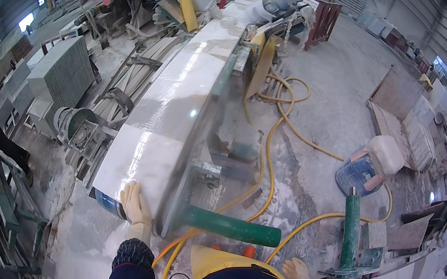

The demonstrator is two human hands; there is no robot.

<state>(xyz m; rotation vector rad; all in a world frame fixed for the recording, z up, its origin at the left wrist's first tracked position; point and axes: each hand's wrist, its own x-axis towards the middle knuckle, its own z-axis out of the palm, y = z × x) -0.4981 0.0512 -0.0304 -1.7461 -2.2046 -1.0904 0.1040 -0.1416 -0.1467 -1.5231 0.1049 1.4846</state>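
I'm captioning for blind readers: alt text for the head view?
A gloved left hand touches a white slab on a long conveyor; the gloved right hand is off to the side. Yellow hose crosses the floor.

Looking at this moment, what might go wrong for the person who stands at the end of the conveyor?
The gloved left hand is at the near end of the white slab; if the slab shifts, the fingers might be pinched.

A yellow hose winds over the floor close by, so a step sideways could possibly end in a trip.
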